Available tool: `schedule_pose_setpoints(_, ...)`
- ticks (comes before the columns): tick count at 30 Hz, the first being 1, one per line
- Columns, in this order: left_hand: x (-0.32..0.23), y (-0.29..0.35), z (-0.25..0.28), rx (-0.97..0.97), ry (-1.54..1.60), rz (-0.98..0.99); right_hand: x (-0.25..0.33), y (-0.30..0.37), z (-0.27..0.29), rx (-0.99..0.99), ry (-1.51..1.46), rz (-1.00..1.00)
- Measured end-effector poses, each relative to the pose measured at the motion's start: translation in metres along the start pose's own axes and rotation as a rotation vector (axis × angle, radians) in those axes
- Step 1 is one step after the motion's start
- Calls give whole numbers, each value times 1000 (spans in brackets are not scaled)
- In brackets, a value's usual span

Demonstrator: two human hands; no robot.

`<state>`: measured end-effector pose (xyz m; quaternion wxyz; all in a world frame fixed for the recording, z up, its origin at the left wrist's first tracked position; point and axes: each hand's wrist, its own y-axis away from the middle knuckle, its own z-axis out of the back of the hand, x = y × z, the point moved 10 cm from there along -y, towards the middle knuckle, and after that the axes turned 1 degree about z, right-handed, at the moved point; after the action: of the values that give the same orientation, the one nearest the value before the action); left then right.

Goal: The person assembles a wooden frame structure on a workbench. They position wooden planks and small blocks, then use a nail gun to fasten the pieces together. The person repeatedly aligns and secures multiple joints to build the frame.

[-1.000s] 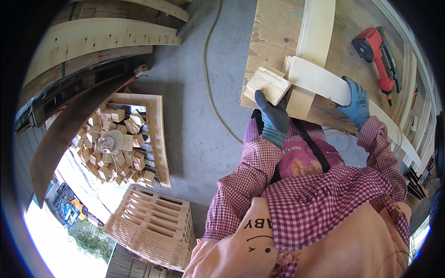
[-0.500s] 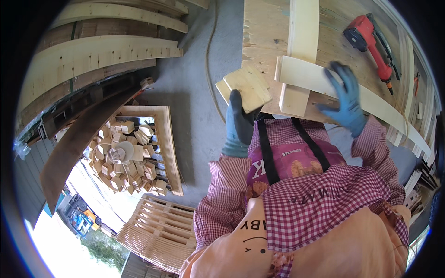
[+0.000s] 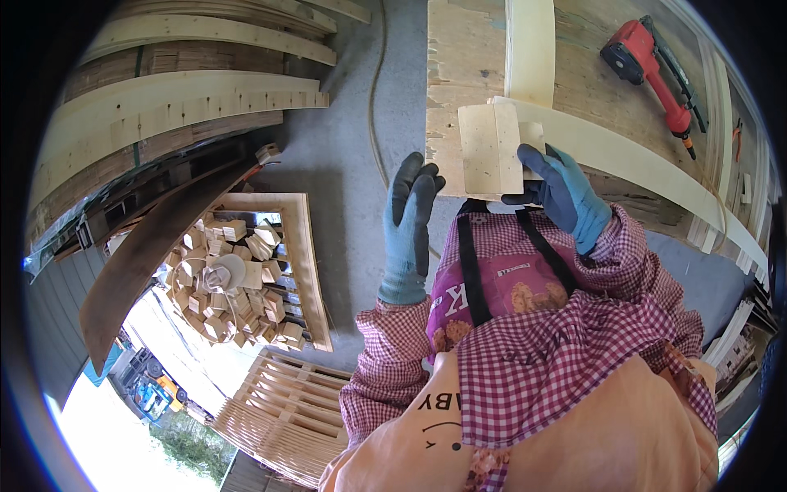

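Note:
My right hand point(image 3: 566, 195), in a blue glove with dark palm and fingertips, grips small square wooden boards point(image 3: 492, 152) at the workbench's near edge. Its thumb lies on top, and the lower fingers are partly hidden. A long pale wooden strip point(image 3: 648, 160) runs rightward from behind these boards. Another long strip point(image 3: 530, 57) stretches toward the far side of the bench. To the left of the boards, my gloved left hand point(image 3: 410, 225) is raised over the floor with fingers extended, holding nothing.
A red nail gun point(image 3: 656, 78) lies on the plywood bench point(image 3: 467, 49), its hose trailing right. At left, a wooden-sided bin point(image 3: 310, 271) holds many cut blocks, with a slatted pallet point(image 3: 287, 402) nearer me. Long timber stacks point(image 3: 180, 98) stand far left. A cable point(image 3: 374, 90) crosses the floor.
The square boards have passed from my left hand to my right and now sit over the bench edge. My left hand has let go and opened; my right has come leftward and closed.

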<state>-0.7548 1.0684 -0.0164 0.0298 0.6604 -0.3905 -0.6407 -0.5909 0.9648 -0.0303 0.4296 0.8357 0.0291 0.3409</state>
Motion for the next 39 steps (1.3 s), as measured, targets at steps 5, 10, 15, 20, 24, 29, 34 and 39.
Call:
schedule_pose_setpoints(5,3,-14,-22,186,25,124,-14,3,-4,133,84,-152)
schedule_pose_setpoints(10,44,-23,-44,247,179,312,-25,-7,1,112,203,-10)
schedule_pose_setpoints(15,37,-86,-4,43,61,32,59,23,40,-223,919,705)
schedule_pose_setpoints(20,24,-144,-12,39,-146,-18,95,38,84,-472,1624,923)
schedule_pose_setpoints(24,26,-159,-30,81,-125,-23,85,56,84,-473,1636,958)
schedule_pose_setpoints(29,29,-161,-36,173,-145,36,49,66,99,-547,1455,835)
schedule_pose_setpoints(34,37,-150,-54,190,-255,86,6,60,132,-563,933,497)
schedule_pose_setpoints(39,47,-145,-58,204,-193,18,11,68,94,-504,1411,775)
